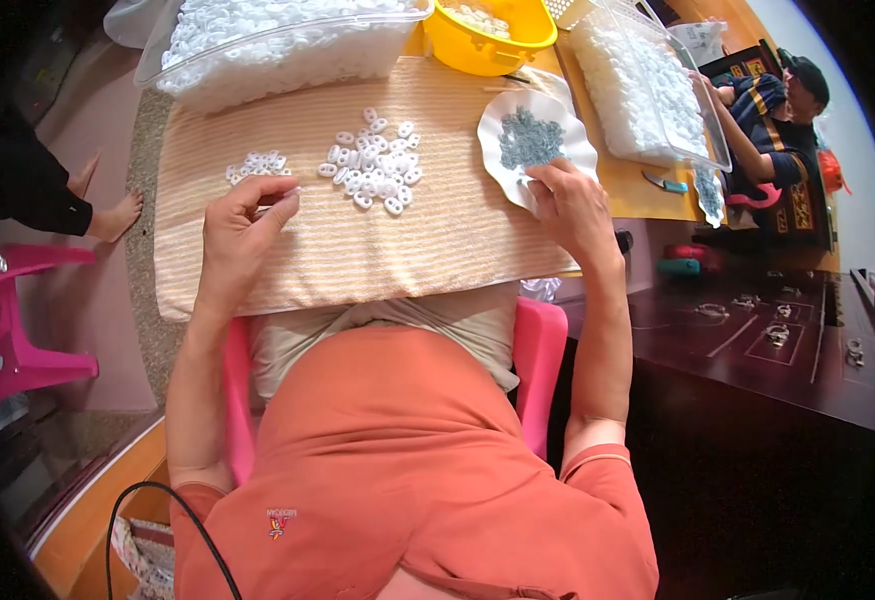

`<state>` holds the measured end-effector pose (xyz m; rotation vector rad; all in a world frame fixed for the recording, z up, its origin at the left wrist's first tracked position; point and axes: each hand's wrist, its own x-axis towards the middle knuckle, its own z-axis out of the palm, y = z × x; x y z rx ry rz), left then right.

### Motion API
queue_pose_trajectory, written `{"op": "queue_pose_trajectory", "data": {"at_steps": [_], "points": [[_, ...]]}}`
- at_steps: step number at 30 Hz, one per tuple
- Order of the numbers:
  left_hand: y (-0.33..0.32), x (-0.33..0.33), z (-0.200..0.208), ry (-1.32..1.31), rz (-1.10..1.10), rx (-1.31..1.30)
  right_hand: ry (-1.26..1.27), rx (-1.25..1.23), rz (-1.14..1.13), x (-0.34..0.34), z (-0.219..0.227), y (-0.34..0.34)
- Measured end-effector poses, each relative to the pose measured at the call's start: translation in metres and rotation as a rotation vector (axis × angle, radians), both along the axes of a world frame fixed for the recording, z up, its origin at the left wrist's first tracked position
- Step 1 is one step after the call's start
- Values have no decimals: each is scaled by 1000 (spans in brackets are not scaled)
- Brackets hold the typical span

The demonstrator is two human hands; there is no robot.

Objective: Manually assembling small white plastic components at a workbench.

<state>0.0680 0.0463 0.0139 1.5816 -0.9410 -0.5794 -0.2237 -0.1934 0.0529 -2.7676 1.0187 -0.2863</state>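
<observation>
My left hand is closed in a pinch over the left part of the striped cloth. A small white plastic piece shows at its fingertips. Just beyond that hand lies a small group of white pieces. A larger loose pile of white oval pieces with two holes sits at the middle of the cloth. To the right, my right hand pinches at the near rim of a white wavy-edged dish. Tiny grey-green translucent parts are heaped in the dish. What the right fingertips hold is too small to make out.
A clear bin full of white pieces stands far left, beside a yellow basket. Another full bin stands at right, near a blue-handled tool and a seated person. A pink stool is at left.
</observation>
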Motion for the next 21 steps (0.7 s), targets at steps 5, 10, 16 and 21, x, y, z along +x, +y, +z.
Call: {"op": "queue_pose_trajectory", "data": {"at_steps": [5,10,16,21], "points": [[-8,-10,2,210,-71,3,111,-79,19,8,-1,-8],[-14,-21,3,385,-139,-44,153,-52,54,19,2,-14],[-18,-29,-1,458,-209,-47,236,-61,90,23,3,-20],[-16,-32,-5,556,-237,-41,285,-39,67,28,9,-19]]}}
